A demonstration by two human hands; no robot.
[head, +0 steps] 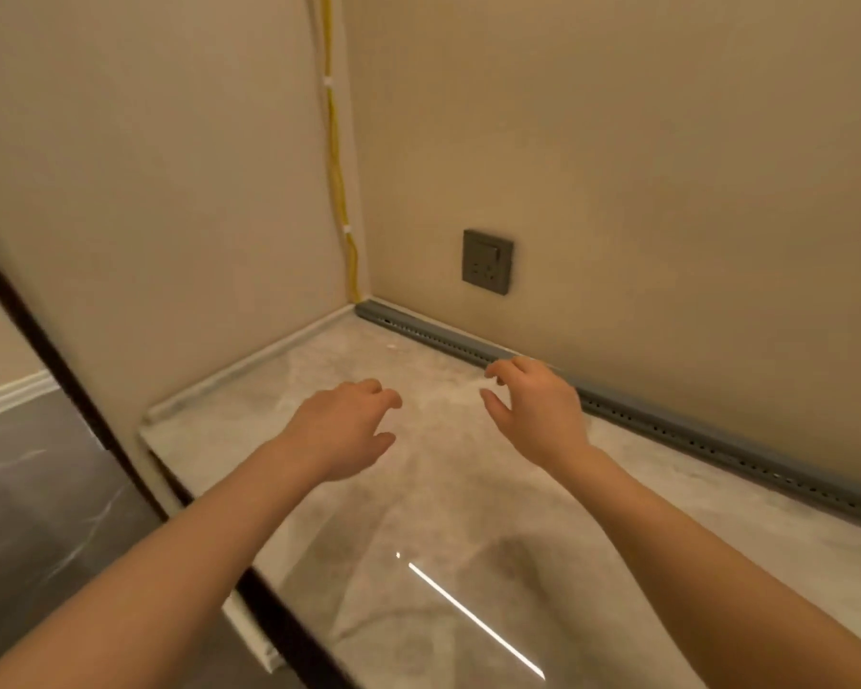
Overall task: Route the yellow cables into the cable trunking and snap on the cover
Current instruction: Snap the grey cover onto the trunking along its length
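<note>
Yellow cables (pixel 336 156) run down the wall corner, held by white clips, and end at the counter corner. A grey perforated cable trunking (pixel 667 427) lies along the foot of the right wall, from the corner out to the right edge; its top looks closed. My left hand (pixel 341 430) hovers over the marble counter, fingers apart, holding nothing. My right hand (pixel 538 410) is open too, its fingertips just in front of the trunking, close to it or touching it.
The marble counter (pixel 418 514) fills the middle, with a raised lip along the left wall. A grey wall socket (pixel 487 262) sits above the trunking. A dark frame edge (pixel 70 380) and a lower grey floor lie to the left.
</note>
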